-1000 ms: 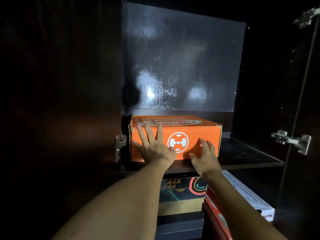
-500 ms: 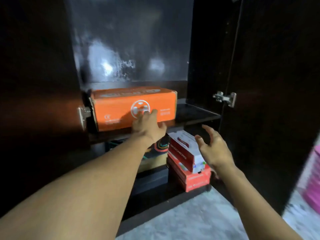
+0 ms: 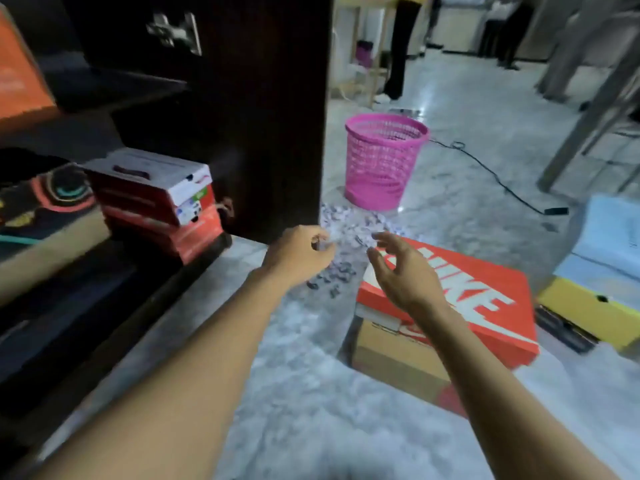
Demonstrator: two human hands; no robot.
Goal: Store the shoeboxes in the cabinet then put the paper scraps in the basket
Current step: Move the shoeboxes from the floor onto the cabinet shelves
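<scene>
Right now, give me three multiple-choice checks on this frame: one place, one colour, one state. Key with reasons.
1. Where is the pink basket?
A) on a cabinet shelf
B) on the floor, beyond the paper scraps
C) held in a hand

2. What colour is the lid of the Nike shoebox?
A) green
B) black
C) orange

3. What is the right hand doing?
A) gripping the basket
B) open, fingers spread, holding nothing
C) pinching a scrap

Key:
1 B: the basket stands on the floor past the scrap pile.
2 C: the lid is orange with white lettering.
3 B: the fingers are spread over the shoebox with nothing in them.
</scene>
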